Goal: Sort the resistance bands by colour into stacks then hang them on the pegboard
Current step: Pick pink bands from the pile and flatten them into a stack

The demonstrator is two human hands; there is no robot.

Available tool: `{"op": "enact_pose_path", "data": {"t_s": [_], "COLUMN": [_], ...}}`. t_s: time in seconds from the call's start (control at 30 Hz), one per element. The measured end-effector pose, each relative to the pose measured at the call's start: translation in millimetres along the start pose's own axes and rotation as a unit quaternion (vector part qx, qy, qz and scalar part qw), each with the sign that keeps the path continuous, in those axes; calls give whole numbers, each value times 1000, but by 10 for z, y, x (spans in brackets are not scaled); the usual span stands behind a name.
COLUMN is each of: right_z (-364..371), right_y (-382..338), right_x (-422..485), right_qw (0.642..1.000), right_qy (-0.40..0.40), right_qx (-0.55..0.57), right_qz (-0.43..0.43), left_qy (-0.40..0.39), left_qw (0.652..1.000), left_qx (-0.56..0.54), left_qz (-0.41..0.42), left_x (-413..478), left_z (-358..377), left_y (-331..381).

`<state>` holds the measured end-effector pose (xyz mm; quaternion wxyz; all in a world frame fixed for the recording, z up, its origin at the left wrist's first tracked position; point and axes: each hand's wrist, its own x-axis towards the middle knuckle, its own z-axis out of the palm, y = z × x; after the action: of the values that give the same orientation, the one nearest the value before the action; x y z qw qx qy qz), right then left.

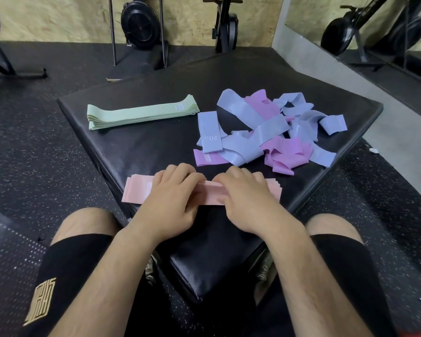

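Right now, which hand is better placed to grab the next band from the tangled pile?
Probably the right hand: the tangled pile lies just beyond it, farther from the left hand. Both hold the pink stack.

Black speckled rubber floor (pixel 34 147) fills the left and lower frame. A pale chipboard wall (pixel 58 18) runs across the top. Against it at top centre stand a black fan-wheel exercise machine (pixel 140 24) and, just to its right, a black upright machine (pixel 225 25). At upper right a grey concrete ledge (pixel 350 76) lies under a wall mirror (pixel 314 10) — dark equipment shows in it. A black padded vinyl tabletop (pixel 156 142) occupies the centre.
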<state>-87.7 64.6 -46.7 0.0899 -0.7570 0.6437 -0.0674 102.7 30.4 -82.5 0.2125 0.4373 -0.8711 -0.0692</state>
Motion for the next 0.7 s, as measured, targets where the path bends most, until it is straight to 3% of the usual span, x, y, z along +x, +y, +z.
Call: {"op": "enact_pose_path", "data": {"t_s": [0.17,0.37,0.53,0.7], "right_z": [-98,-231,-397,-409], "right_y": [25,146,477,647], "right_x": [-112,-238,-343,-381], "right_qw": [1000,998,982,979], "right_qy": [-14,-44,-79,-76], "right_qx": [-9,-2,82,103], "right_qz": [-21,35,151,159], "left_qy": [14,42,47,48], "left_qw": [997,991,989,988], "left_qx": [66,124,139,135], "left_qz": [32,-3,-28,-57], "left_x": [-110,-191,-242,-287], "left_z": [-14,-72,-213,-333], "left_y": [73,91,-124,-381]}}
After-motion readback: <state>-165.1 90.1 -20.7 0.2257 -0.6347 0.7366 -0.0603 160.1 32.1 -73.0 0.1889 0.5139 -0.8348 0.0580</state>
